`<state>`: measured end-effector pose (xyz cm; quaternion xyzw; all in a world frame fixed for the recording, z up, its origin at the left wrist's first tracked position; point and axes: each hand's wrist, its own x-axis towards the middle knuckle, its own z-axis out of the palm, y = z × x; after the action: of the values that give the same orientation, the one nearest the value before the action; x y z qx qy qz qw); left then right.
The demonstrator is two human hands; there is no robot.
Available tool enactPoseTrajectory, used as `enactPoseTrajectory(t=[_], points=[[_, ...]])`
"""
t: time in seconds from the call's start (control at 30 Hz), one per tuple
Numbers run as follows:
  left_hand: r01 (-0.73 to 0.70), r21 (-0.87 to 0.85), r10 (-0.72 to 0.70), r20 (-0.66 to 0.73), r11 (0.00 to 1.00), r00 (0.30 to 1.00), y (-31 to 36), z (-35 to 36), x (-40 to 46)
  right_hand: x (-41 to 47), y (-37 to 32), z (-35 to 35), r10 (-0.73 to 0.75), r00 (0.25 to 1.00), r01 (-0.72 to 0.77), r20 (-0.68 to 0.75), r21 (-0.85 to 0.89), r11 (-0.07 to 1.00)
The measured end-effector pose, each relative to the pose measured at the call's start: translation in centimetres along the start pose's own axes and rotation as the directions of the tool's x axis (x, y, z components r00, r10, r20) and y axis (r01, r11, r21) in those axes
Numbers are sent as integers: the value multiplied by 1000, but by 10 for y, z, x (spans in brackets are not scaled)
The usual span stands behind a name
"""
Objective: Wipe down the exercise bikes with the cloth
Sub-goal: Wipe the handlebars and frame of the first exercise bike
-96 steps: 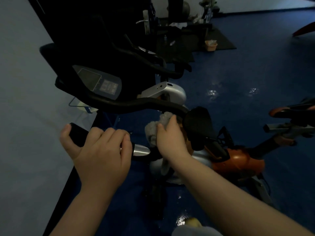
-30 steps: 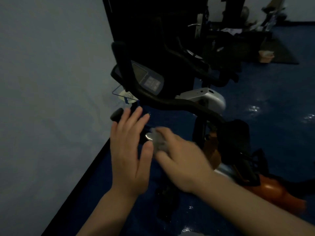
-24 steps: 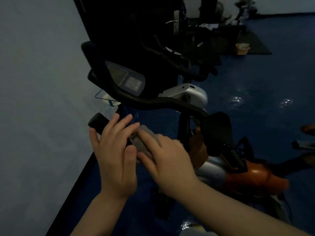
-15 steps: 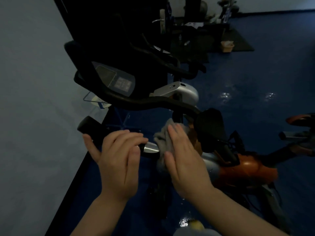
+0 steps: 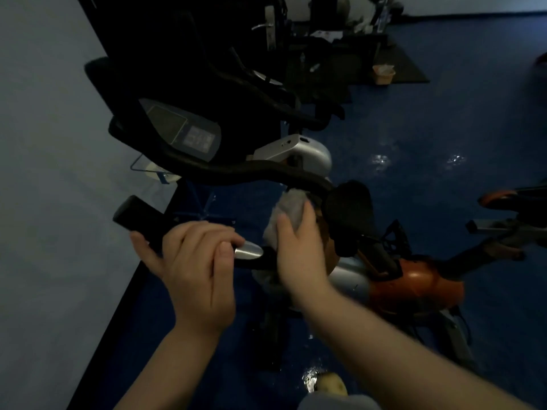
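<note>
An exercise bike with a black handlebar (image 5: 254,173), a grey console (image 5: 189,134) and an orange body (image 5: 414,285) stands in front of me. My left hand (image 5: 195,261) grips the near black handle (image 5: 139,217), fingers curled over it beside a silver sensor plate (image 5: 248,251). My right hand (image 5: 299,250) holds a grey cloth (image 5: 288,208) against the bike's stem just under the handlebar, left of the black saddle (image 5: 349,208). The stem itself is hidden behind the cloth and hand.
A pale wall (image 5: 53,202) runs along the left. A second bike with a silver housing (image 5: 296,152) stands behind the first. Another machine (image 5: 509,220) juts in at the right. The shiny blue floor (image 5: 444,128) stretches right, with a small tan bin (image 5: 383,74) far back.
My left hand closed round the near handle. My right hand carried the cloth from the sensor plate rightward and up to the stem under the handlebar.
</note>
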<state>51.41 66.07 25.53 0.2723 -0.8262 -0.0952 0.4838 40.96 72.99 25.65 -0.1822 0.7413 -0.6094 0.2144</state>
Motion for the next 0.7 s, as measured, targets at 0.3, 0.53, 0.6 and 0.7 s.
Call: enactPoseTrajectory(t=[0.3, 0.53, 0.6, 0.7], points=[[32, 34, -29, -85, 999, 996, 3, 9, 0, 23, -10, -6, 64, 998, -65, 20, 77, 995], [93, 65, -83, -139, 994, 987, 12, 13, -2, 12, -6, -5, -7, 997, 1, 79, 81, 997], [118, 82, -106, -137, 990, 985, 16, 13, -3, 13, -6, -6, 5, 997, -15, 76, 136, 991], [144, 81, -132, -141, 986, 981, 21, 13, -7, -15, 7, -9, -83, 973, 76, 216, 41, 996]])
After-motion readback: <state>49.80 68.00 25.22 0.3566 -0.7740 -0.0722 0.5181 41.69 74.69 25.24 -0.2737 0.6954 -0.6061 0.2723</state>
